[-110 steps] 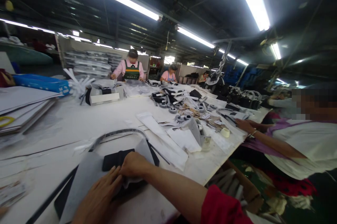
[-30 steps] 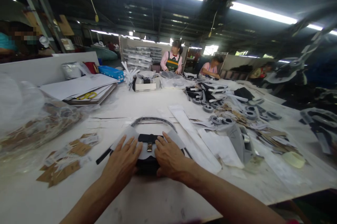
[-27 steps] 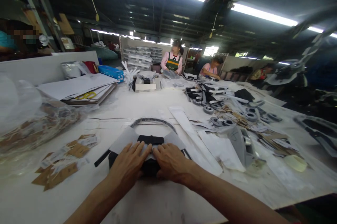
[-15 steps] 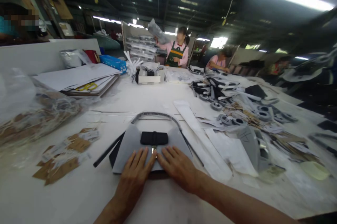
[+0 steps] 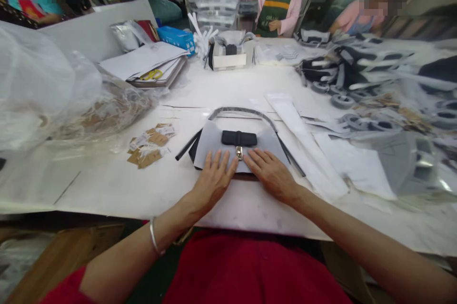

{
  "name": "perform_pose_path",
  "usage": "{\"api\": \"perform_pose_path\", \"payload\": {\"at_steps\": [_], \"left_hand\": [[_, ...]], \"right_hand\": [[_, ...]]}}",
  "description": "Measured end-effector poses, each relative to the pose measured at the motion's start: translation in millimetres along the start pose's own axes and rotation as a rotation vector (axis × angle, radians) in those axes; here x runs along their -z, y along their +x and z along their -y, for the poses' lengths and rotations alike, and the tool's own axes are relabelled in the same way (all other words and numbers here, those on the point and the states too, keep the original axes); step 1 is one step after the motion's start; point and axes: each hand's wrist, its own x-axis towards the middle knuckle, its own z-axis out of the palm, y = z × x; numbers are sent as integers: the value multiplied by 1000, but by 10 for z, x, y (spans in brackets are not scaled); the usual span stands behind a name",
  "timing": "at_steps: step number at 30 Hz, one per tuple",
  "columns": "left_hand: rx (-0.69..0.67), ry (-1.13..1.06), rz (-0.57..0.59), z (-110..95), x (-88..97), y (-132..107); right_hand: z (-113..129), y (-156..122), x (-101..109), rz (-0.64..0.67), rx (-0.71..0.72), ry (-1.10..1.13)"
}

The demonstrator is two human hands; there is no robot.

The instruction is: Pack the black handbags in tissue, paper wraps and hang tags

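Note:
A handbag (image 5: 209,140) lies on the white table in front of me, its front covered by a pale grey sheet. Its handle (image 5: 246,112), wrapped in grey, arches toward the far side. A black strap tab (image 5: 239,138) and a gold clasp (image 5: 239,152) show at the middle of the front. Flat on the lower left of the bag rests my left hand (image 5: 213,178), fingers stretched out. My right hand (image 5: 273,173) lies the same way on the lower right, fingers extended. Neither hand grips anything. Dark strips stick out at both sides of the bag.
Brown paper tags (image 5: 150,144) lie left of the bag, beside a clear plastic bag (image 5: 107,113) of more tags. White strips (image 5: 303,142) are on the right, with wrapped black parts (image 5: 321,73) beyond. A boxed bag (image 5: 230,59) stands at the back. Co-workers are across the table.
The camera has tilted down, bringing my red shirt and the table's near edge into view. Both hands stay flat on the handbag, much as before.

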Motion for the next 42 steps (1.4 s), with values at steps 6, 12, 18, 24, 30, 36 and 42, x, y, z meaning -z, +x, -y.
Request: {"api": "perform_pose_path", "payload": {"at_steps": [6,12,18,24,30,36,42], "left_hand": [[-61,74,47,39,-9,135],[-119,26,-3,173,41,144],[-148,-19,-10,310,266,276],[-228,-23,28,436,550,534],[-200,-4,-29,459,589,528],[-102,33,-306,281,267,467],[-113,117,-530,225,-54,404]], "right_hand": [[29,27,71,47,-18,-4],[213,90,190,64,-124,14],[206,119,291,-43,-203,-34],[20,115,326,-71,-216,-122],[-124,218,356,-20,-176,-48],[-94,355,547,99,-132,4],[-3,333,432,35,-142,-9]]}}
